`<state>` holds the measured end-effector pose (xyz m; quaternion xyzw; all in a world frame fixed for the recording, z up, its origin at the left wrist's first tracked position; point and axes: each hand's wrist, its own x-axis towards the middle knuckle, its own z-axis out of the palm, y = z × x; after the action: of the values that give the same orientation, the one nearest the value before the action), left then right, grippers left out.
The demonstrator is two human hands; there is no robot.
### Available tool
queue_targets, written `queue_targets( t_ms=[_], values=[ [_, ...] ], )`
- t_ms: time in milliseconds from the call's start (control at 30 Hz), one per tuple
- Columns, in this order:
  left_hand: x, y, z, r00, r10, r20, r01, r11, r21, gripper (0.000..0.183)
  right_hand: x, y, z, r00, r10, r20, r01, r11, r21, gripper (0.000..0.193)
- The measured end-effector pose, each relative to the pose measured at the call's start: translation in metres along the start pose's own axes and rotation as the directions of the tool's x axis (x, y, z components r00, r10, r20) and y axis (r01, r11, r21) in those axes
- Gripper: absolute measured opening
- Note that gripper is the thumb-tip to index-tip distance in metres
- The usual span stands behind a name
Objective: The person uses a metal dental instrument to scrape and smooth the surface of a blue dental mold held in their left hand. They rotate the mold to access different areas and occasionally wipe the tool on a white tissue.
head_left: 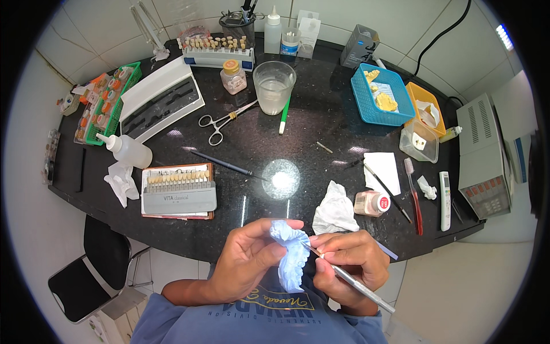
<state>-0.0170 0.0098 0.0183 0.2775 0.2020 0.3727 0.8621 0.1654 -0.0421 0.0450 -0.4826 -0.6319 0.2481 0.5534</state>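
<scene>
My left hand (246, 258) is closed on a pale blue ruffled piece (294, 261) with wavy edges, held upright in front of my chest. Whether it is a dental cast or crumpled tissue I cannot make out. Between the thumb and fingers of my right hand (352, 264) is a slim silver-handled tool (364, 289). Its thin tip meets the blue piece, and the handle slants down to the right. Something small and whitish shows at my right fingertips. Beyond the hands lie a crumpled white tissue (334, 209) and a small bottle (371, 203) with a red-marked cap.
A tooth shade guide (179, 192), a dark brush (229, 163) and scissor-like forceps (220, 123) lie left of centre. A glass of liquid (274, 89) stands farther back. Blue (358, 106) and orange (441, 114) baskets, a red toothbrush (415, 200) and a grey machine (481, 155) are at right.
</scene>
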Motion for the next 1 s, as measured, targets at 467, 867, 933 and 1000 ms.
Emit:
queue_targets(
  t_ms=[467,867,933,1000],
  values=[
    [0.000,-0.002,-0.001,0.999,0.049,-0.007,-0.048,0.998,0.049,0.043,0.005,0.008,0.007,0.993,-0.059,-0.104,0.058,0.998,-0.017,0.020],
    [0.000,-0.001,0.000,0.999,0.029,-0.025,-0.027,0.997,0.076,0.043,0.005,0.008,0.002,0.998,0.066,-0.024,-0.060,0.981,0.183,0.016],
    [-0.001,-0.001,0.000,0.999,0.028,-0.041,-0.024,0.997,0.077,0.044,0.006,0.008,0.000,0.997,0.072,-0.011,-0.069,0.978,0.198,0.016],
    [0.000,-0.002,0.001,0.997,0.019,-0.078,-0.013,0.996,0.086,0.047,0.005,0.009,-0.001,0.998,0.062,-0.014,-0.058,0.978,0.200,0.016]
  ],
)
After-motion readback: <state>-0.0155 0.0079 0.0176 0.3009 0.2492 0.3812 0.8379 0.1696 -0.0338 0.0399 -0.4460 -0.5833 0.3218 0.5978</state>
